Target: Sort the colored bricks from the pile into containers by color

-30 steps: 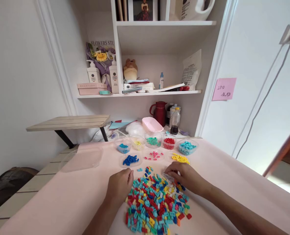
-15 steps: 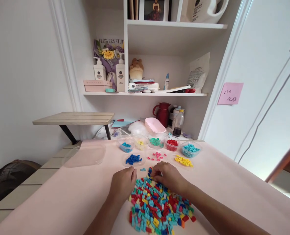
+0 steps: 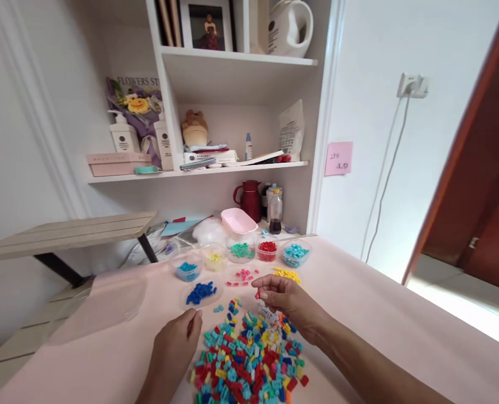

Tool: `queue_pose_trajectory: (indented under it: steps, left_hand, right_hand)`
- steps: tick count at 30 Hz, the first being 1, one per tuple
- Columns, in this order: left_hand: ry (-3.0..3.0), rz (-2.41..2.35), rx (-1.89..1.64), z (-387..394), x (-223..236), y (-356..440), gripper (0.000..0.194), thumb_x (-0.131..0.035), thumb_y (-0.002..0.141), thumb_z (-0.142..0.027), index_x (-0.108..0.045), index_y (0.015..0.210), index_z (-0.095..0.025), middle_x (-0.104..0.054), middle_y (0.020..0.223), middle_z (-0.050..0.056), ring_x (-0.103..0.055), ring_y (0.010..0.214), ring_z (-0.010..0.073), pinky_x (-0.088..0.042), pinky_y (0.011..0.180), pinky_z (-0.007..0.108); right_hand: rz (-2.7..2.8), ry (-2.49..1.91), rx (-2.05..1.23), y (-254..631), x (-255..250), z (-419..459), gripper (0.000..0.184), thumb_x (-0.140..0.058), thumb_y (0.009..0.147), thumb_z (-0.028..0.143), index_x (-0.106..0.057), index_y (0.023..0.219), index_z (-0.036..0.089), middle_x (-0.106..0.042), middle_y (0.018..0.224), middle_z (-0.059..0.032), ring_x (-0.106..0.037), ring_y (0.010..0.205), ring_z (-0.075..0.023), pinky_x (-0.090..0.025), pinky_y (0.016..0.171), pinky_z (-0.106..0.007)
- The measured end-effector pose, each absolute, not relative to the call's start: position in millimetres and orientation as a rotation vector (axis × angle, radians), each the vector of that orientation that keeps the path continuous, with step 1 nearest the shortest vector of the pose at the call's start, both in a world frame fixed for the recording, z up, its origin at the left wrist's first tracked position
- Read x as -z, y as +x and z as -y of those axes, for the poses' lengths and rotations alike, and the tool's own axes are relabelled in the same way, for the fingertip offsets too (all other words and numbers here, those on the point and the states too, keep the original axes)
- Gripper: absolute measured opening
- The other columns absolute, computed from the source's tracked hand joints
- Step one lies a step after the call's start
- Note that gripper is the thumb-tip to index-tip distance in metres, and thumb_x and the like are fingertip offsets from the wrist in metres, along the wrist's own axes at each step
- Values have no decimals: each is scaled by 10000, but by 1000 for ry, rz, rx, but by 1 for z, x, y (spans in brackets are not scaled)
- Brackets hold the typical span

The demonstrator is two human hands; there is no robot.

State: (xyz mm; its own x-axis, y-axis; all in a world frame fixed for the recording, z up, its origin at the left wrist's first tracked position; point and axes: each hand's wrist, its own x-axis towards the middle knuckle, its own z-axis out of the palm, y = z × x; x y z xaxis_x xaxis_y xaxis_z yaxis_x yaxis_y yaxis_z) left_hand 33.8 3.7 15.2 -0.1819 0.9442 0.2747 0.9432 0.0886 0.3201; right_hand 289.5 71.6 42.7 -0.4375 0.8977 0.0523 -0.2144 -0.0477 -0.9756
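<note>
A mixed pile of small toy building bricks [image 3: 249, 353] in many colours lies on the pink table cover. Above its far right part is my right hand [image 3: 289, 303], thumb and fingertips pinching a small red brick [image 3: 257, 293]. My left hand [image 3: 175, 339] is curled closed at the pile's left side, low over the cover; whatever its fingers hold, if anything, is hidden. Beyond the hands stand clear tubs of sorted bricks: dark blue bricks [image 3: 201, 292], red bricks [image 3: 268, 247], green bricks [image 3: 241, 250] and turquoise bricks [image 3: 295, 252]. Loose pink bricks [image 3: 244, 275] sit between them.
Yellow bricks [image 3: 287, 274] lie behind my right hand. At left is a clear plastic lid [image 3: 101, 308], near a raised wooden shelf [image 3: 68, 235]. Along the back are a pink basin [image 3: 238, 221], a dark red jug [image 3: 249, 199] and a bottle [image 3: 275, 212] with dark liquid.
The view has swung to the right. My right hand has come up from the pile's far edge and now shows a red brick in its fingertips. My left hand stays closed.
</note>
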Motion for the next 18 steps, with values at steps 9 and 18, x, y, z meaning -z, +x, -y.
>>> queue_pose_trajectory:
  steps: [9,18]
  left_hand:
    - [1988,-2257,-826,-9,-6,23,321,-400,885,-387,-651,711,-288,-729,713,-30,-676,683,142,-408,560,160]
    - [1959,-2174,-843,-12,-14,17,263,-472,835,-409,-680,718,-298,-758,764,-24,-704,732,164,-462,577,153]
  right_hand:
    - [1235,-697,-1581,303,-52,-78,239,-784,659,334,-705,808,164,-608,723,-2,-480,604,-95,-393,601,-250]
    - [1143,-711,-1551,304,-53,-83,301,-748,696,420,-634,700,142,-569,622,13,-435,515,-70,-349,536,-232]
